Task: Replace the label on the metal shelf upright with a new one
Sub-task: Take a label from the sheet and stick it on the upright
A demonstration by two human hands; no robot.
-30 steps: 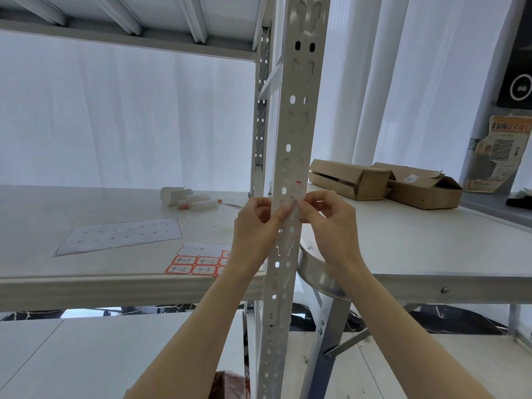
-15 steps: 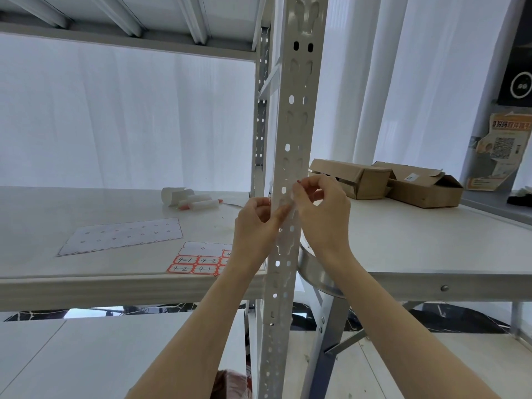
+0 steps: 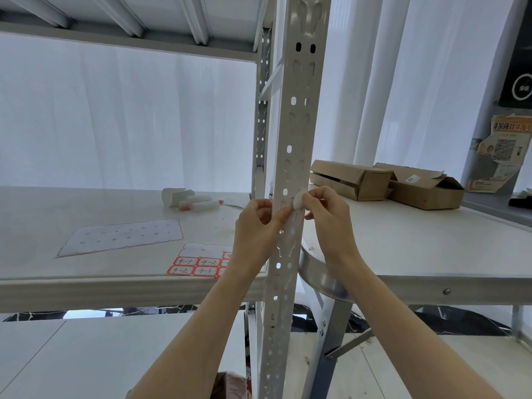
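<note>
Pinching a small white label (image 3: 298,198) with the right hand (image 3: 328,223), fingers (image 3: 310,197) closed tight on it. Label half peeled, curling off the front of the metal shelf upright (image 3: 292,125), near the middle of the view. Left hand (image 3: 254,226) at 9 o'clock of the label, fingers curled, thumb and first finger pressed onto the upright's left edge just below the label. Hard to tell if touching the label's low end too.

Lots of bare upright at 12 o'clock above the hands, with open air on both sides there. Tight at 5 o'clock: curved metal rim (image 3: 322,277) of the tabletop (image 3: 431,249) right beside the upright, under the right wrist. At 7 o'clock, front edge of the shelf board (image 3: 86,292), passing behind the left arm.

On the shelf board at 8 o'clock, a sheet of red-edged labels (image 3: 198,264) close to that front edge, partly hidden by the left wrist. Farther out at 9 o'clock, a blank peeled sheet (image 3: 123,236). At 10 o'clock, small paper rolls (image 3: 195,201).

At 2 o'clock on the tabletop, a brown cardboard box (image 3: 351,180), open at its end, dark inside. Just beside it, a second cardboard box (image 3: 426,188) with flaps up. Cannot tell what is inside either one.
</note>
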